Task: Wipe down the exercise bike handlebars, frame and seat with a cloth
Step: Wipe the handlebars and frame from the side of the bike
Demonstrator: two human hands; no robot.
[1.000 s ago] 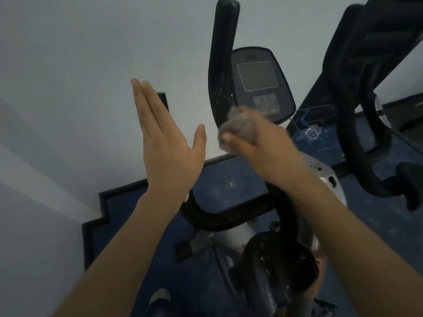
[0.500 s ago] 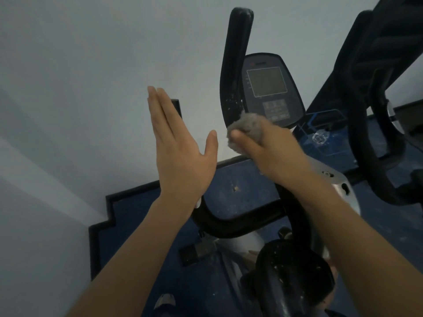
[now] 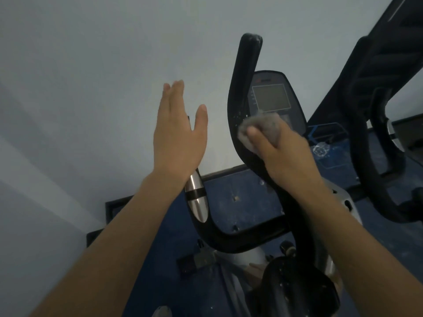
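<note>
The exercise bike stands below me, with black curved handlebars. My right hand (image 3: 283, 149) is shut on a grey cloth (image 3: 263, 126) and presses it against the right handlebar (image 3: 246, 83), just beside the console (image 3: 274, 97). My left hand (image 3: 178, 131) is held flat and upright with fingers together, holding nothing, in front of the left handlebar, whose silver grip sensor (image 3: 195, 197) shows under the wrist. The black frame housing (image 3: 295, 287) sits at the bottom. The seat is out of view.
A pale wall fills the left and top. The floor is dark blue with a black border (image 3: 109, 209). A second black exercise machine (image 3: 375, 124) stands close on the right. A blue-edged clear object (image 3: 327, 143) lies on the floor behind the console.
The view has tilted so the bike sits lower and further right in the frame. My right hand with the cloth stays on the right handlebar, and the left grip's silver sensor now shows.
</note>
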